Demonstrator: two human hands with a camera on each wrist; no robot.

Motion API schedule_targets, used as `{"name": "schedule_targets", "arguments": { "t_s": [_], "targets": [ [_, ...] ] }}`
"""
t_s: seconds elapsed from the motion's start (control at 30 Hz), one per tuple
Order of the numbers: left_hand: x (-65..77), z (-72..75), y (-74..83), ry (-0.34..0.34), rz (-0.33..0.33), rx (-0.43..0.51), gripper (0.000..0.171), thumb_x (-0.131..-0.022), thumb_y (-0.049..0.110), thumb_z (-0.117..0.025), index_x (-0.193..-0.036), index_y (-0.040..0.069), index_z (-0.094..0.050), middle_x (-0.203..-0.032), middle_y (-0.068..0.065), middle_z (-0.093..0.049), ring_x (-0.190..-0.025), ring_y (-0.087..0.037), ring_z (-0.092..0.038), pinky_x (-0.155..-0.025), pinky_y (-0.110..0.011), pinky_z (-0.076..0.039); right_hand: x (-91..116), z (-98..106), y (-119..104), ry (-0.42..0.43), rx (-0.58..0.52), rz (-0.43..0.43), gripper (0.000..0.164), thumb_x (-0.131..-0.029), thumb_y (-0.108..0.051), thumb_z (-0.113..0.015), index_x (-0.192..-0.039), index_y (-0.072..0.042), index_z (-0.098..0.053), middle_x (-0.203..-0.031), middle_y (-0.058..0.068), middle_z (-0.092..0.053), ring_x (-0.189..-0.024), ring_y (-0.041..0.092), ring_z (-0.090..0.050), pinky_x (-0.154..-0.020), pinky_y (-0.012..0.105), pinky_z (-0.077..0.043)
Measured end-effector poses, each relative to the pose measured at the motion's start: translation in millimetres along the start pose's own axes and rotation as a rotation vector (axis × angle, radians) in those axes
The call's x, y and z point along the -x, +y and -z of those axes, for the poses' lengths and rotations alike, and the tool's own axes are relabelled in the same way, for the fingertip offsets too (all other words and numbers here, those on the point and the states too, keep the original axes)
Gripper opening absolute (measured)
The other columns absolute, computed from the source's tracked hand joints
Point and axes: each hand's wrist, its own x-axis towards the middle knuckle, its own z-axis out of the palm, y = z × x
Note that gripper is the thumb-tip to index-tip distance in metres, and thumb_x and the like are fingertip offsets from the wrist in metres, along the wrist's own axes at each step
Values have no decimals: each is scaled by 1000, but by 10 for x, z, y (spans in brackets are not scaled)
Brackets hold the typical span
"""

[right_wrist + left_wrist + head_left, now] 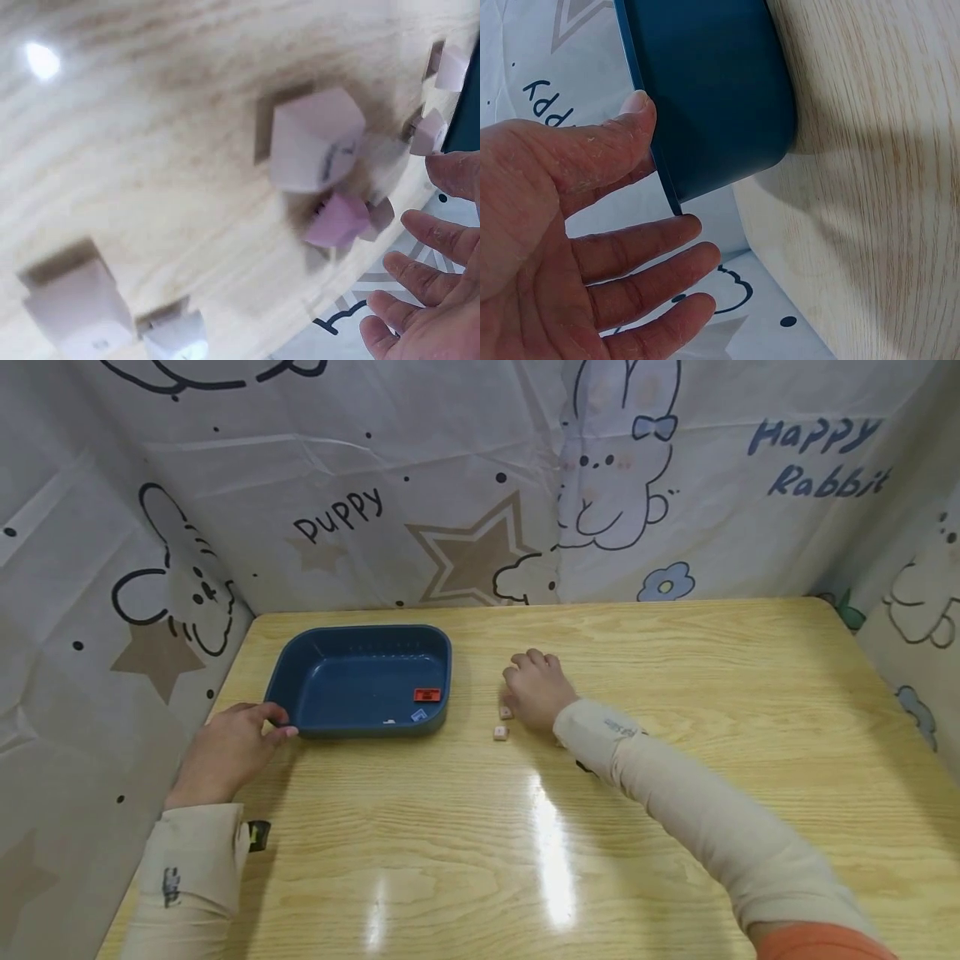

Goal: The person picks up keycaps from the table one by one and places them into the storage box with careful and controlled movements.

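We read two inscriptions on the printed cloth [465, 452] behind the table [697, 677]: "Puppy" in dark lettering and, farther right, "Happy Rabbit" in blue over two lines. In the left-wrist view we read only "ppy", turned sideways. We record print on the left sleeve [183, 881] and right sleeve [697, 806], illegible; characters on the largest keycap [316, 142], too blurred; markings on the red piece [427, 695], too small.

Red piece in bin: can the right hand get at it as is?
Probably yes. The right hand looks free and is just beside the bin, whose open top leaves the red piece uncovered; it would seemingly only need to clear the side.
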Motion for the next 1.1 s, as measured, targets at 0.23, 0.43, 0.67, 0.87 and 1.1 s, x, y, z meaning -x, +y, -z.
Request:
{"name": "schedule_targets", "arguments": {
  "t_s": [0.23, 0.43, 0.67, 0.87, 1.1],
  "targets": [
    [8, 26, 18, -9, 16, 19, 22, -92, 28, -63, -100, 7, -66, -109, -27, -65, -90, -39, -61, -73, -54, -47, 49, -7, 13, 12, -54, 9, 34, -94, -31, -58, -119, -8, -63, -143, 15, -49, -135, 35, -41, -112, 55, -34],
    [9, 49, 12, -5, 11, 22, 23, -92, 28, -63, -101, 6, -65, -110, -28, -64, -88, -38, -61, -71, -53, -47, 101, -1, -7, 1, -80, 65, 31, -94, -31, -59, -114, -9, -65, -142, 14, -50, -135, 35, -41, -111, 57, -34],
    [5, 32, -2, -2, -17, 10, 24, -92, 29, -63, -100, 6, -66, -105, -27, -66, -84, -37, -62, -68, -51, -48, 139, -31, -30, -18, -56, 99, 24, -96, -27, -54, -107, -11, -68, -138, 12, -54, -134, 35, -43, -110, 56, -35],
    [16, 9, 2, -9, -9, 18, 25, -92, 28, -63, -101, 5, -66, -106, -28, -66, -85, -37, -62, -70, -52, -48, 147, -72, -26, -15, -57, 98, 24, -98, -27, -50, -102, -14, -71, -136, 11, -56, -134, 35, -43, -111, 57, -34],
    [14, -9, 8, 16, -17, 10, 23, -91, 27, -64, -99, 5, -66, -103, -27, -66, -81, -36, -62, -67, -51, -48, 162, -99, -18, -35, 21, 116, 30, -100, -30, -47, -103, -12, -71, -140, 13, -52, -137, 38, -40, -113, 56, -33]
  ]
}}
